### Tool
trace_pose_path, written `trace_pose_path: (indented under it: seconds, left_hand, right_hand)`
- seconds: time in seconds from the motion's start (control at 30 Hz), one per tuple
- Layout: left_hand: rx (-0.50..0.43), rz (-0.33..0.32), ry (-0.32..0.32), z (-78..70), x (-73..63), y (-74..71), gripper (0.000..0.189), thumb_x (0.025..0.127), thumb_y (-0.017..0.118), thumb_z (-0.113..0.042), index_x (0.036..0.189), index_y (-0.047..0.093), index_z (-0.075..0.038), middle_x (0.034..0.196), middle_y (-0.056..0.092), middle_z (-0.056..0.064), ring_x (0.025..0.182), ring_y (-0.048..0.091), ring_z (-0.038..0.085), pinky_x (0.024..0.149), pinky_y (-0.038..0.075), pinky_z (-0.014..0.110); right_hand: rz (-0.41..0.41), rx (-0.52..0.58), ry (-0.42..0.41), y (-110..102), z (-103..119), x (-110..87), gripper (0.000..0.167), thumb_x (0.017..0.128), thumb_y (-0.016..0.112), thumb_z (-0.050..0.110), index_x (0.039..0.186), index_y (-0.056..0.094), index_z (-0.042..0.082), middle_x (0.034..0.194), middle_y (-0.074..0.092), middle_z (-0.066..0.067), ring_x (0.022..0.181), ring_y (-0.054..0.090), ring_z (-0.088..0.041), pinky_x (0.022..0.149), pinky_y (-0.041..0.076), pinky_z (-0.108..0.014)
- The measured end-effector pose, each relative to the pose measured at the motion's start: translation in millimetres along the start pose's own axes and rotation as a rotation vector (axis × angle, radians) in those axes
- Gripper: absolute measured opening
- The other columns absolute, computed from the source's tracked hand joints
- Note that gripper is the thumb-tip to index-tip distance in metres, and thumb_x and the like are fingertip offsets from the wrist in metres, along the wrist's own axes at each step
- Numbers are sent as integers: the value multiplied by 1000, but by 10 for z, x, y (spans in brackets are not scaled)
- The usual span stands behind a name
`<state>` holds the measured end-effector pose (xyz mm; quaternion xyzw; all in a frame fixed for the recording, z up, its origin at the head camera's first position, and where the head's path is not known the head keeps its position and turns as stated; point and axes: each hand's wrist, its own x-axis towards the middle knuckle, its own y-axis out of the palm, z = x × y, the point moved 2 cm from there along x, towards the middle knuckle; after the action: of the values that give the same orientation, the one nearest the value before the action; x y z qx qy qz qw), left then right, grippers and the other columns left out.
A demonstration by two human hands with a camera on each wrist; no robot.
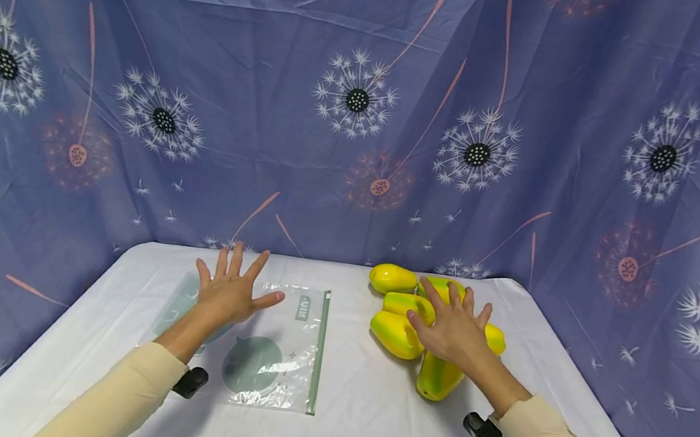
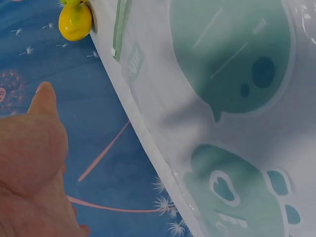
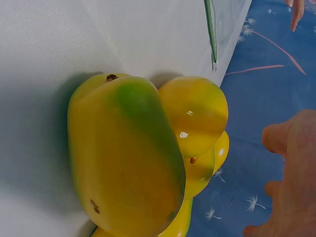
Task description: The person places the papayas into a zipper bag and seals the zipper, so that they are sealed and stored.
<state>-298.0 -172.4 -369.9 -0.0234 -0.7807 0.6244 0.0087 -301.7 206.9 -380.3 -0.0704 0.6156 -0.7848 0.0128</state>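
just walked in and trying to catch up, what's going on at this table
A person's left hand is spread over a clear zip bag that lies flat on the white tablecloth. Their right hand is spread above a cluster of yellow-green fruits, papayas by the look of them. Neither hand grips anything. The fruits in view lie outside the bag, on the side of its green zip strip.

The left hand (image 2: 32,163), thumb stretched right, shows against the blue curtain (image 2: 103,118) at the far side. A clear bag (image 2: 237,131) with green prints (image 2: 227,54) lies on the white table (image 2: 105,40), a yellow fruit (image 2: 75,23) right of its green strip (image 2: 119,29).
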Motion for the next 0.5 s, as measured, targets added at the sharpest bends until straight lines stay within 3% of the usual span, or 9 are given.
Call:
trace_pose_path:
  seconds: [0.5]
  left_hand:
    - [-89,8,87,-259,-47,124,90,96,52,-67,165,10,-28,168,-9,24,154,-8,48,116,-6,77]
  right_hand:
    - [7,-6,-16,39,33,-19,74,100,44,62,163,21,32,163,19,-31,148,10,-61,109,-3,-84]
